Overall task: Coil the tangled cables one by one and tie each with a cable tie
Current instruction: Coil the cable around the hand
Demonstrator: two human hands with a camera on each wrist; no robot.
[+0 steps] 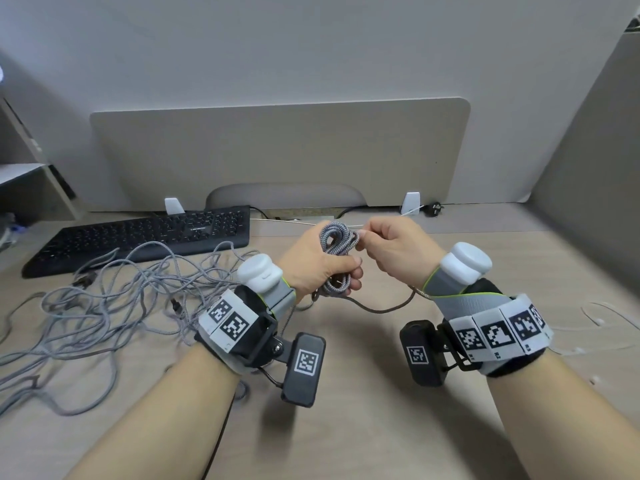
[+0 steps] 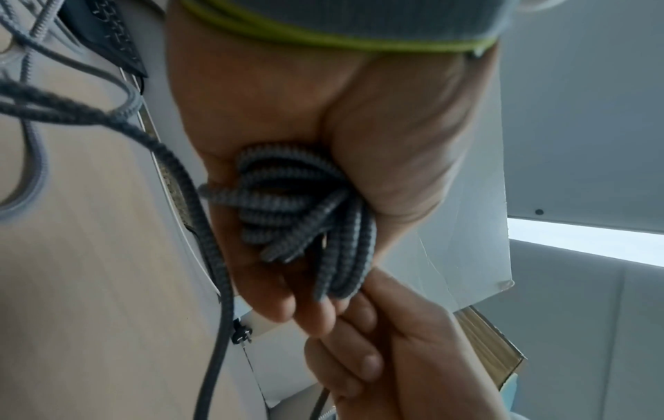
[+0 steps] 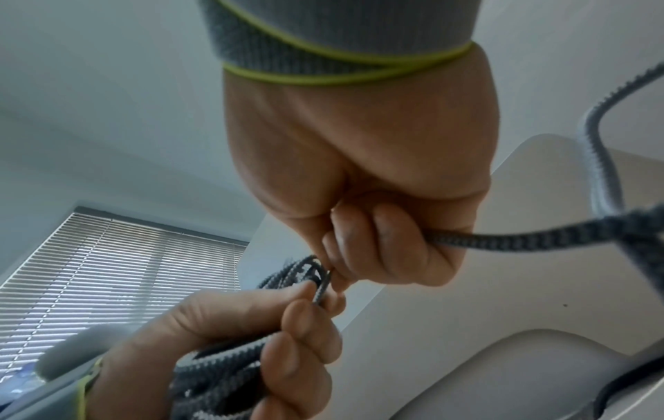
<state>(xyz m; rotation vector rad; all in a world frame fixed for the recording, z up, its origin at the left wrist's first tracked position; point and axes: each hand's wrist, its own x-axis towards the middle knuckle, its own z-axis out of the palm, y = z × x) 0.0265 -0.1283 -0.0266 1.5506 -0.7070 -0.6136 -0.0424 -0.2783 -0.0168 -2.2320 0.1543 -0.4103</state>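
Above desk: coiled braided cable [image 1: 337, 258], gripped in my left hand [image 1: 318, 261].
Right hand [image 1: 394, 251]: fingertips pinch the coil's top; curled fingers hold the trailing end.
Head view only: tangled cables [image 1: 104, 299] beside keyboard [image 1: 145, 237].
Hidden: cable's plug end.

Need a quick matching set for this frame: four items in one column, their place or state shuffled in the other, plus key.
1. coiled cable
2. tangled cables
3. keyboard
4. right hand

A. black, at the back left of the desk
B. loose heap on the desk, left
C. gripped in the left hand
D. pinches a strand at the top of the coil

Pairs: 1-C, 2-B, 3-A, 4-D
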